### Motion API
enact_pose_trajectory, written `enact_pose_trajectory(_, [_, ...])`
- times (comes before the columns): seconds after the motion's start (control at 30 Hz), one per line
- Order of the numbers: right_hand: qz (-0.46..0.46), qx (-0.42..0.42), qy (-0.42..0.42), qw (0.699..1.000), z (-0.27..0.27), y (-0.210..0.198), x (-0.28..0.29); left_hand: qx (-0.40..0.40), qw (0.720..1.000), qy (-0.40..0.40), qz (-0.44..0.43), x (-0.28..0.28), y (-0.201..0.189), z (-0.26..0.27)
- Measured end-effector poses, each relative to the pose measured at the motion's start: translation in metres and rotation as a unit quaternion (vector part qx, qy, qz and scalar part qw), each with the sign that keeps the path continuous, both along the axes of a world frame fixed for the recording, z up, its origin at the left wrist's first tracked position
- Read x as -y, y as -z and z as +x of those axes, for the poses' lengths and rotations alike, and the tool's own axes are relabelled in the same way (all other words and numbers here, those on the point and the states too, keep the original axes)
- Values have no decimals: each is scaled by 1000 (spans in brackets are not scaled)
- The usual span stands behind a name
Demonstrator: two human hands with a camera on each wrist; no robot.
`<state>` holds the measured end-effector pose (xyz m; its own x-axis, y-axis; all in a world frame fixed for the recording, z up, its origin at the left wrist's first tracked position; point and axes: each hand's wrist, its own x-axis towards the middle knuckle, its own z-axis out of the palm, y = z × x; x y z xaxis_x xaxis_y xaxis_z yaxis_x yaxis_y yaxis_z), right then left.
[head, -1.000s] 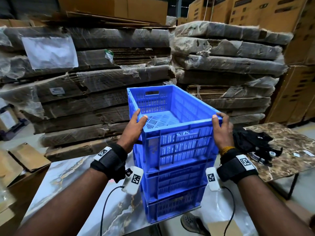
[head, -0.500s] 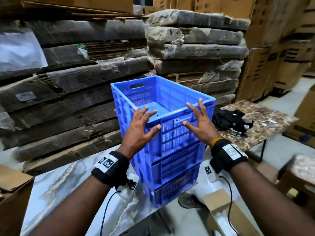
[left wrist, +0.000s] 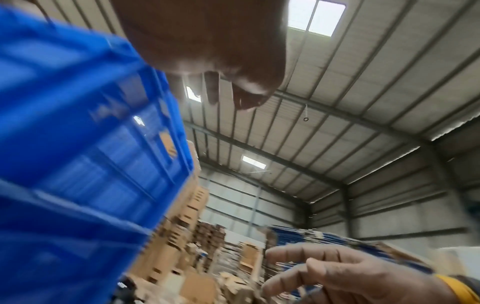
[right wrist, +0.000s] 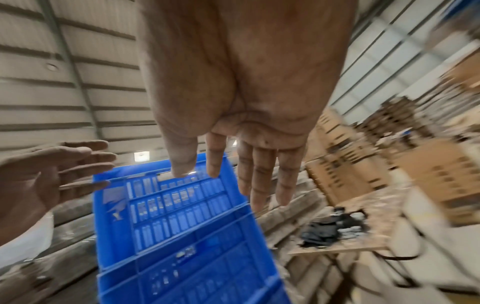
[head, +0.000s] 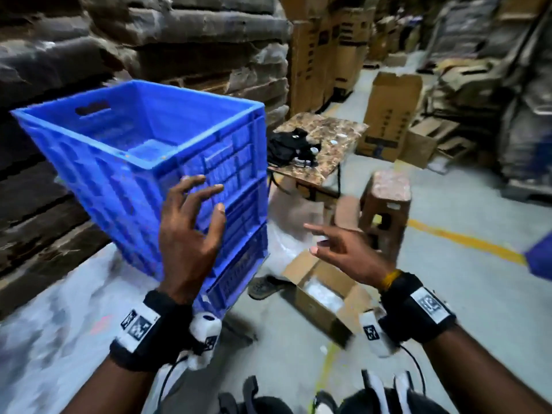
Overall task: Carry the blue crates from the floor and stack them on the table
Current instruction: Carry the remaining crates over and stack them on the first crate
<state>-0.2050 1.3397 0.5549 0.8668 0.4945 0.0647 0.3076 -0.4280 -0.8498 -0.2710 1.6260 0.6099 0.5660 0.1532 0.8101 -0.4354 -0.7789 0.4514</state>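
A stack of blue crates [head: 131,162] stands on the pale marble table [head: 53,318] at the left of the head view; the same stack [right wrist: 182,226] fills the lower middle of the right wrist view and the left side [left wrist: 78,164] of the left wrist view. My left hand [head: 191,231] hovers in front of the stack's near wall with fingers spread, holding nothing. My right hand [head: 334,243] is off to the right of the stack, over the floor, fingers loosely extended and empty. Another bit of blue [head: 537,258] shows at the right edge; what it is cannot be told.
Wrapped cardboard bundles [head: 149,34] rise behind the table. A small brown marble table [head: 337,135] carries black gear [head: 289,147]. A brown stool [head: 385,210], an open carton [head: 322,291] and upright boxes [head: 388,112] stand on the grey floor, which has a yellow line [head: 466,240].
Both hands let go of the top crate's rim and drew back from it. My view has swung right, and my right hand has moved away to the right of the stack.
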Motion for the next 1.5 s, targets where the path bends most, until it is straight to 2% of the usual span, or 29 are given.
enact_pose_trajectory(0.1, [-15,-18,57,998,-36,11,43,-109,986,121,-30,40,23,14])
enact_pose_trajectory(0.2, [-25,-26,122,992,-62,19,79,-210,955,205,-29,85,42,29])
enact_pose_trajectory(0.33, [-33,-40,194,980,-84,29,119,-349,892,287,23,149,67,48])
enact_pose_trajectory(0.4, [-33,-54,218,974,-93,34,137,-392,860,319,70,177,79,54])
enact_pose_trajectory(0.53, [-5,-88,292,952,-105,47,194,-414,814,367,176,245,98,66])
enact_pose_trajectory(0.8, [32,-116,402,908,-87,76,340,-459,752,405,244,372,121,127])
enact_pose_trajectory(0.9, [42,-120,425,896,-72,85,398,-467,739,407,264,426,129,158])
enact_pose_trajectory(1.03, [44,-130,437,889,-55,88,451,-480,729,407,269,486,136,188])
enact_pose_trajectory(1.2, [45,-138,450,881,-23,94,509,-485,704,435,282,571,140,224])
enact_pose_trajectory(1.37, [40,-147,471,869,28,108,564,-481,689,460,289,648,155,279])
enact_pose_trajectory(1.5, [29,-154,483,862,83,117,622,-481,680,485,265,720,170,344])
